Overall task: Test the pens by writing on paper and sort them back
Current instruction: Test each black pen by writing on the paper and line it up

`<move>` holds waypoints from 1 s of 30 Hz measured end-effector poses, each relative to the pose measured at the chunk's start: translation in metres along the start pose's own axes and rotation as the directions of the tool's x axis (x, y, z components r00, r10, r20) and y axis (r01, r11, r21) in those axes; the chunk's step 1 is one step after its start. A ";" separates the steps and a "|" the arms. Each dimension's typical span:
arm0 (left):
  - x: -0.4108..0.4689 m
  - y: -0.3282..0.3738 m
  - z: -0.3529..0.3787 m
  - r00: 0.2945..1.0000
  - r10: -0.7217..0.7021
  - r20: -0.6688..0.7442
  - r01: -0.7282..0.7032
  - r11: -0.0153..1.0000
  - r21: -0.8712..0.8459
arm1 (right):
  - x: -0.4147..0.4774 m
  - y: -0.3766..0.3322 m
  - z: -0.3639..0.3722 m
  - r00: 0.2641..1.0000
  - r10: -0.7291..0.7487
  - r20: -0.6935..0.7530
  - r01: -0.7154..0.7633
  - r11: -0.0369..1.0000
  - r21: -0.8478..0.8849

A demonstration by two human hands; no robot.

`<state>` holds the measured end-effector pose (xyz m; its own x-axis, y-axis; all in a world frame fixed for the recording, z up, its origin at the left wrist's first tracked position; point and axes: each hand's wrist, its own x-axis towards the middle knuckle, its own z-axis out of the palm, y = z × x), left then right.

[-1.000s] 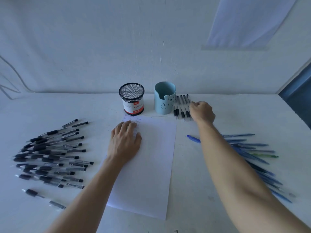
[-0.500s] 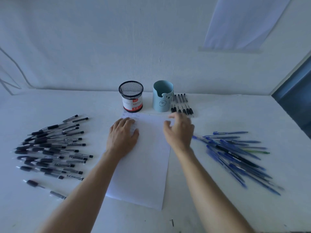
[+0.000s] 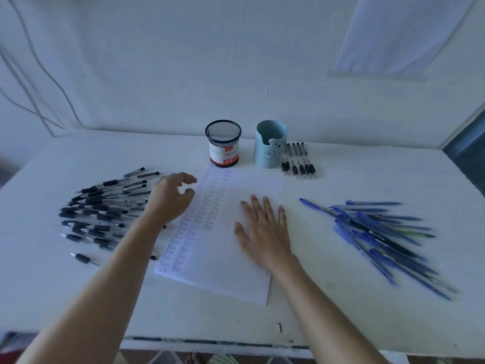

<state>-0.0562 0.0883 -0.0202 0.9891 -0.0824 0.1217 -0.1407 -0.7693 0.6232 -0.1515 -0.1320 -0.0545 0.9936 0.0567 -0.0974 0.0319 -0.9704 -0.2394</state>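
Left hand [image 3: 172, 199]: raised at the left edge of the paper [image 3: 231, 279], fingers loosely curled, thumb apart, holding nothing.
Right hand [image 3: 263, 232]: palm down, flat on the paper, fingers straight and slightly spread.
Paper: white sheet, mid-desk, a little skewed; columns of small handwritten words fill its left part, its right part is blank.
Black pens [image 3: 105, 210]: loose pile on the left; the left wrist overlaps its near edge, contact cannot be told.
Blue pens [image 3: 388, 224]: loose pile on the right, apart from the right hand; a green pen [image 3: 422, 234] lies among them.
Pen row [image 3: 299, 164]: black pens side by side, just right of the blue cup [image 3: 270, 145].
Cups: 2, upright behind the paper; mesh cup [image 3: 223, 143] with a red-and-white label on the left, blue cup with a bear face on the right.
Desk [image 3: 367, 324]: white, set against a white wall [image 3: 183, 61].
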 end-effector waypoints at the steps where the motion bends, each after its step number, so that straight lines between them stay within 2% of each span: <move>1: -0.004 -0.007 -0.007 1.000 0.000 0.003 0.000 0.994 0.114 | 0.000 0.000 0.002 1.000 0.001 -0.006 -0.001 1.000 -0.006; 4: -0.021 -0.023 -0.029 0.993 -0.053 0.108 0.018 0.951 0.310 | 0.000 0.000 0.003 0.999 0.004 -0.033 -0.005 1.000 -0.022; 10: -0.049 -0.032 -0.048 0.950 -0.117 0.289 -0.013 0.912 0.411 | 0.000 -0.002 0.002 0.998 0.018 -0.056 -0.019 1.000 -0.008; 15: -0.053 -0.031 -0.047 0.965 -0.094 0.244 -0.026 0.894 0.447 | -0.001 -0.002 0.001 0.998 0.021 -0.057 -0.021 1.000 -0.007; 20: -0.056 -0.037 -0.046 0.988 -0.031 0.151 -0.034 0.913 0.406 | -0.002 -0.003 0.001 0.997 0.017 -0.069 -0.017 1.000 -0.006; 22: -0.054 -0.033 -0.044 0.995 0.043 0.093 -0.072 0.936 0.344 | -0.002 -0.002 0.001 0.997 0.013 -0.071 -0.013 1.000 -0.002; 26: -0.052 -0.008 -0.043 0.968 0.235 -0.085 -0.230 0.971 0.060 | -0.003 -0.002 0.001 0.998 0.018 -0.061 -0.018 1.000 0.005; 30: -0.054 0.025 -0.036 0.917 0.237 -0.320 -0.316 0.922 -0.224 | -0.003 -0.001 0.003 0.996 0.024 -0.081 -0.022 1.000 0.022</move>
<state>-0.1151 0.0962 0.0170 0.8606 -0.0548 0.5064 -0.4517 -0.5417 0.7089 -0.1546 -0.1301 -0.0569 0.9996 0.0144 -0.0249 0.0075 -0.9661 -0.2580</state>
